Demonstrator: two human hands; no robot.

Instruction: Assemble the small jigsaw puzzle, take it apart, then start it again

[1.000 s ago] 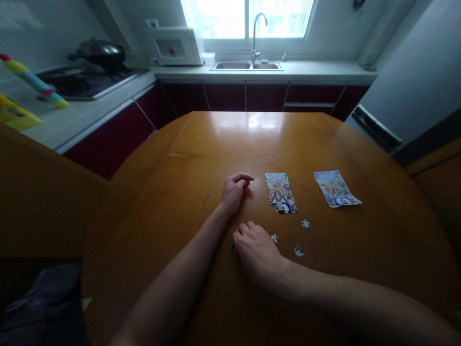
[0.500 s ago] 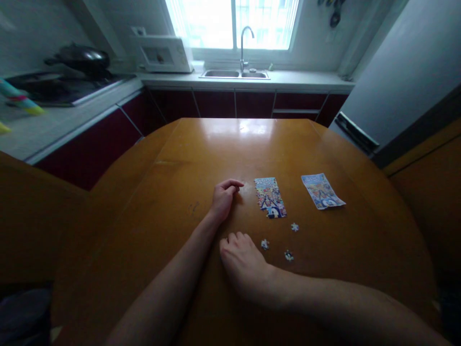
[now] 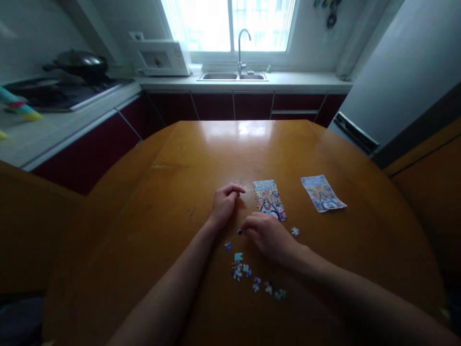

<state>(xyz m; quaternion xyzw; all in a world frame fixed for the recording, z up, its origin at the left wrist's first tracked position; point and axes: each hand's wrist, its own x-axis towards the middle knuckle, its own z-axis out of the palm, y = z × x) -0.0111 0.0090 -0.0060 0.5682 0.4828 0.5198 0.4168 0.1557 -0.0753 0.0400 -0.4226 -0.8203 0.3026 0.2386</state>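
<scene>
The table (image 3: 194,158) is orange-brown, the cupboards (image 3: 212,105) dark red, the puzzle (image 3: 268,194) multicoloured, the fridge (image 3: 403,72) grey-blue.

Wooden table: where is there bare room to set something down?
Bare room lies on the wooden table beyond the joined puzzle and picture sheet, left of the left hand, and right of the sheet toward the table's edge. Crowded: the near side of the right hand, where loose pieces lie scattered, and its far side, by the puzzle.
</scene>
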